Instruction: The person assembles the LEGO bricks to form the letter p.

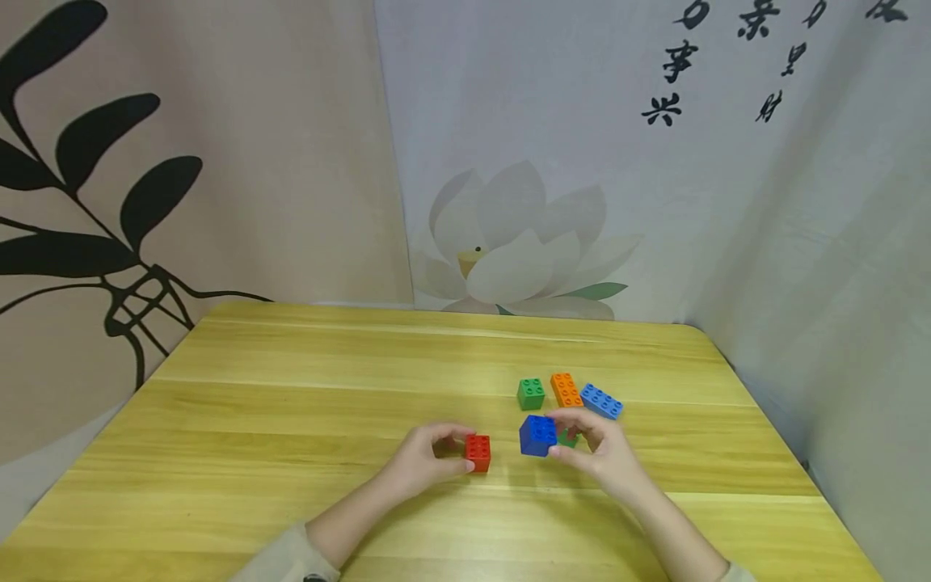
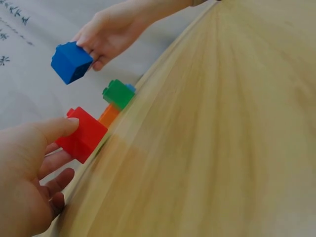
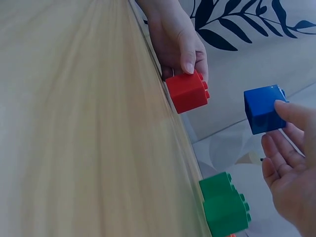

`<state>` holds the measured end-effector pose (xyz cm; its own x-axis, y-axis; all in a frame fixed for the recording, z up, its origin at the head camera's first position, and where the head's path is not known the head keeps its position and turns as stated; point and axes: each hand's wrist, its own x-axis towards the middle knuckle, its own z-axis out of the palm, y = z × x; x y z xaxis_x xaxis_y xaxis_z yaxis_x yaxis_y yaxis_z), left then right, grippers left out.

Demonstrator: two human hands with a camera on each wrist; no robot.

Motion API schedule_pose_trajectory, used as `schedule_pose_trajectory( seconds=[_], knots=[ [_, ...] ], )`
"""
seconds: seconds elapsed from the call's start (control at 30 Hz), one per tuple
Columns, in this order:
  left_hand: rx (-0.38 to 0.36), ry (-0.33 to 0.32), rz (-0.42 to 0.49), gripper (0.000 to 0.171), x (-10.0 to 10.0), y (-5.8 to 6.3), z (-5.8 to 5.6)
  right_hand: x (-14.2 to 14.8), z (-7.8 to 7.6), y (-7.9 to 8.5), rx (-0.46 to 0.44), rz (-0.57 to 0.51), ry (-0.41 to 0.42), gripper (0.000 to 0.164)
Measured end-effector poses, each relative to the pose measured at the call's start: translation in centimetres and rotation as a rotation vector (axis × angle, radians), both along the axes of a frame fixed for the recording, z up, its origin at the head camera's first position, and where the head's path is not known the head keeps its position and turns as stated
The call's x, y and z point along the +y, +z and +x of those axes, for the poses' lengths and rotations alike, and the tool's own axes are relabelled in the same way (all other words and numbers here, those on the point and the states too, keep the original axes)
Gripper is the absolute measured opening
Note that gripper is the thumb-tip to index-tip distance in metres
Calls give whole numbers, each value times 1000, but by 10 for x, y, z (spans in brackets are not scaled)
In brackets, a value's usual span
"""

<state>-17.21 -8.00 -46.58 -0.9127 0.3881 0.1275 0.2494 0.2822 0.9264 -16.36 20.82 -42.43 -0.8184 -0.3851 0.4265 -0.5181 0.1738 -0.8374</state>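
Note:
My left hand [image 1: 425, 459] pinches a red brick [image 1: 478, 453] between thumb and fingers. In the left wrist view the red brick [image 2: 82, 134] is held near the tabletop; whether it touches the wood I cannot tell. Across from it, my right hand [image 1: 600, 453] grips a dark blue brick [image 1: 537, 436] by its right side, raised above the table. The right wrist view shows the blue brick [image 3: 265, 108] at the thumb and fingertips, apart from the red one. Partly hidden behind the right hand is a green brick [image 1: 567, 439].
Beyond the right hand stand another green brick [image 1: 531, 394], a longer orange brick [image 1: 566, 390] and a longer lighter blue brick [image 1: 601, 401], close together. The wooden table [image 1: 291, 388] reaches back to a printed cloth [image 1: 524, 145] hanging behind it.

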Motion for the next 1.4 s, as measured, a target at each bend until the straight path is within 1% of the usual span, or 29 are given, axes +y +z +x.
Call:
schedule_pose_trajectory(
  seconds=[0.2,0.3,0.4,0.57,0.87,1.17,1.4],
  knots=[
    [13,-9,-13,41,-6,0,3,-12,-2,2,-31,23,-24,38],
    [9,-20,-15,41,-8,1,4,-17,-3,3,-30,26,-26,38],
    [-3,-31,3,42,-9,2,6,-22,-4,3,-13,16,-5,39],
    [-2,-44,27,41,-11,2,7,-28,-5,2,-3,12,16,39],
    [-23,-41,0,43,-12,0,7,-40,-5,4,-18,9,46,38],
    [-7,-40,-21,39,-12,-3,6,-48,-7,1,-67,35,53,37],
    [9,-43,-34,37,-12,-4,5,-58,-7,1,-84,45,85,37]
  ],
)
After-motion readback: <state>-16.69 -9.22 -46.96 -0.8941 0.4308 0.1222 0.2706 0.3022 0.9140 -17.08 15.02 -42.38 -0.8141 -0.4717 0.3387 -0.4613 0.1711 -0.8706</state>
